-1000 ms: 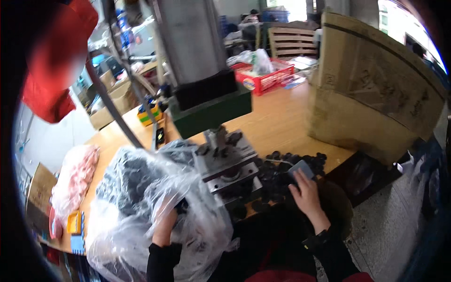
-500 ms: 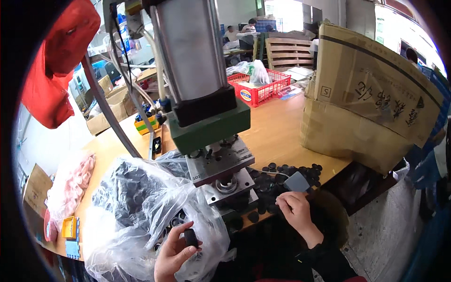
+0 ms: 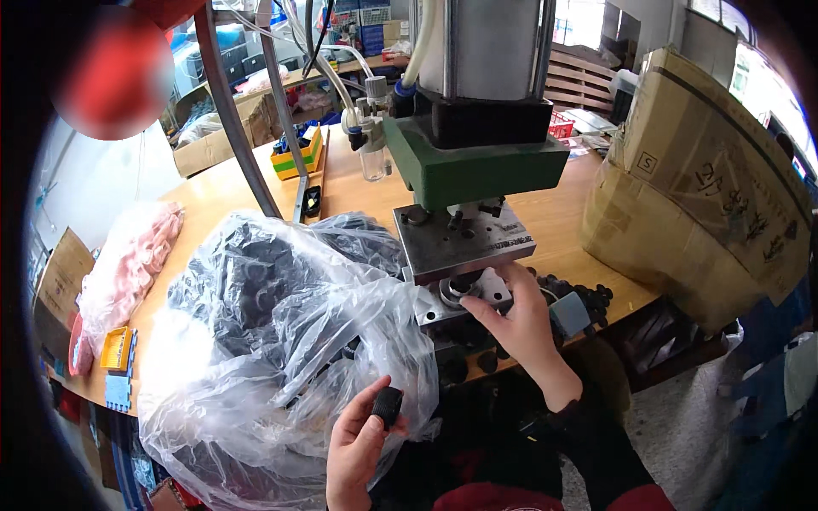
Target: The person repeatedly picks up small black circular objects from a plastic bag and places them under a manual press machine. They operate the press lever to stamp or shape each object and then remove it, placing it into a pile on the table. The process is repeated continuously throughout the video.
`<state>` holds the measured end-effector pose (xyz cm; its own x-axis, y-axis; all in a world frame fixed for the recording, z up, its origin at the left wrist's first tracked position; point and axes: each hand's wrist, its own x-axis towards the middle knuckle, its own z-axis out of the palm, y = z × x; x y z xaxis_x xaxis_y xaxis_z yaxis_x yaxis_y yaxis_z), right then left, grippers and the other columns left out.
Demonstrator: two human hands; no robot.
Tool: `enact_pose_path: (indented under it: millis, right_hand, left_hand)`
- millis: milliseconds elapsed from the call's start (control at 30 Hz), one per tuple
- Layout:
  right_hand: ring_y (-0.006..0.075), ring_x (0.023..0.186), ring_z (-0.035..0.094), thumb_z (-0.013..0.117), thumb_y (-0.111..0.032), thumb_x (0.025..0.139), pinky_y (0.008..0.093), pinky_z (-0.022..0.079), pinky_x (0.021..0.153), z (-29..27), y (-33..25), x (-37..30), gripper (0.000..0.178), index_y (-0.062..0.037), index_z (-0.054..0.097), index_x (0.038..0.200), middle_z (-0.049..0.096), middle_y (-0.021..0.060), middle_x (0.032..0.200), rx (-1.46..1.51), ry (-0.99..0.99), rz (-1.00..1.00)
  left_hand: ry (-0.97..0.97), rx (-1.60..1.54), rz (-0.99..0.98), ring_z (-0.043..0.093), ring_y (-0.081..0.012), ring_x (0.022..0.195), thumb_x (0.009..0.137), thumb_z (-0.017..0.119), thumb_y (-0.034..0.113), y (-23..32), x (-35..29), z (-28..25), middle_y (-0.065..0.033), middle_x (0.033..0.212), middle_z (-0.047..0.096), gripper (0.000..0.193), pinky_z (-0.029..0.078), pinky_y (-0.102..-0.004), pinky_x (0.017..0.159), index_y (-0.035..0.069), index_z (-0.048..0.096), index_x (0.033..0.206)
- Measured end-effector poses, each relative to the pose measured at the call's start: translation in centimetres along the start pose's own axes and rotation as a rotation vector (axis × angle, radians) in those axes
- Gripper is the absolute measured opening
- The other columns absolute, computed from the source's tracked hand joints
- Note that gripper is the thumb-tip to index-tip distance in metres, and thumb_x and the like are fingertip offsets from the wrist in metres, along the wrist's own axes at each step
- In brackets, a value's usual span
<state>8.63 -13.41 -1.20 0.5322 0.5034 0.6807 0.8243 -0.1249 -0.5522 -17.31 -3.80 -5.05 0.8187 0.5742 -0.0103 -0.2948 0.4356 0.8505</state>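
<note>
Low in front, my left hand [image 3: 362, 439] is closed around a black ribbed cap [image 3: 388, 407], held beside a clear plastic bag [image 3: 315, 375] of dark round parts. To the right, my right hand [image 3: 524, 328] reaches under the upper metal plate [image 3: 464, 243] of a bench press. Its thumb and index finger close about a black round piece, seemingly a cap [image 3: 466, 280], at the round silver seat [image 3: 452, 295] on the lower plate. The fingers partly hide that seat. Above stands the press's green head block [image 3: 477, 166].
Black caps [image 3: 588, 294] lie heaped right of the press, around a grey-blue square block [image 3: 569, 315]. A large cardboard box [image 3: 690, 196] stands further right. Pink parts in a bag [image 3: 132, 268] and a yellow tray [image 3: 118, 349] are at the left. Metal frame bars rise behind the bag.
My right hand has moved from beside the cap heap to the press seat, where a dark piece now shows. My left hand still holds its cap. The view has shifted left.
</note>
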Motion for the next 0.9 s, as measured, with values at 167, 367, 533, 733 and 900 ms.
enact_pose_path:
  millis: [167,367,533,733,900]
  right_hand:
    - [0.0323,0.095,0.059,0.078,-0.033,0.078,0.0427,0.046,0.078,2.9,-0.4,1.2,0.042,-0.0048,0.06,0.103,0.06,0.0143,0.103,0.128,-0.047,0.19]
    - [0.0314,0.099,0.057,0.078,-0.032,0.077,0.042,0.046,0.08,2.4,2.4,-0.5,0.046,-0.0041,0.061,0.109,0.059,0.0133,0.105,-0.107,-0.06,-0.005]
    - [0.0301,0.109,0.054,0.076,-0.027,0.08,0.0402,0.046,0.091,-3.8,3.6,-7.7,0.054,-0.0027,0.054,0.124,0.054,0.0145,0.114,0.006,-0.038,0.298]
    - [0.0347,0.128,0.042,0.072,-0.027,0.085,0.0455,0.037,0.104,-13.3,14.0,-22.9,0.065,-0.0066,0.042,0.14,0.042,0.0185,0.137,-0.38,-0.094,0.878]
    - [0.0375,0.138,0.029,0.066,-0.036,0.09,0.0506,0.031,0.11,-15.7,14.5,-24.2,0.073,-0.0114,0.031,0.149,0.032,0.0192,0.149,-0.514,-0.141,0.921]
  left_hand:
    - [0.057,0.016,-0.008,0.063,-0.0252,0.098,0.081,0.074,0.018,0.1,-0.1,0.1,-0.0212,0.125,0.056,0.067,0.05,-0.035,0.084,-0.007,0.043,0.135]
    - [0.03,0.07,0.044,0.055,-0.0168,0.114,0.072,0.074,-0.009,0.7,1.6,2.2,-0.01,0.121,0.058,0.064,0.042,-0.0305,0.1,-0.005,0.048,0.131]
    - [0.012,0.621,0.214,0.06,-0.0156,0.104,0.072,0.079,-0.001,0.9,5.0,3.3,-0.0115,0.117,0.059,0.061,0.047,-0.0302,0.093,-0.005,0.052,0.127]
    - [-0.021,0.956,0.436,0.06,-0.0203,0.108,0.075,0.078,0.005,0.6,10.6,6.1,-0.013,0.12,0.057,0.057,0.048,-0.0317,0.094,-0.003,0.055,0.126]
    - [0.124,1.152,0.456,0.065,-0.0241,0.093,0.073,0.08,0.015,0.2,13.8,8.2,-0.014,0.099,0.067,0.048,0.051,-0.0342,0.082,-0.001,0.061,0.114]
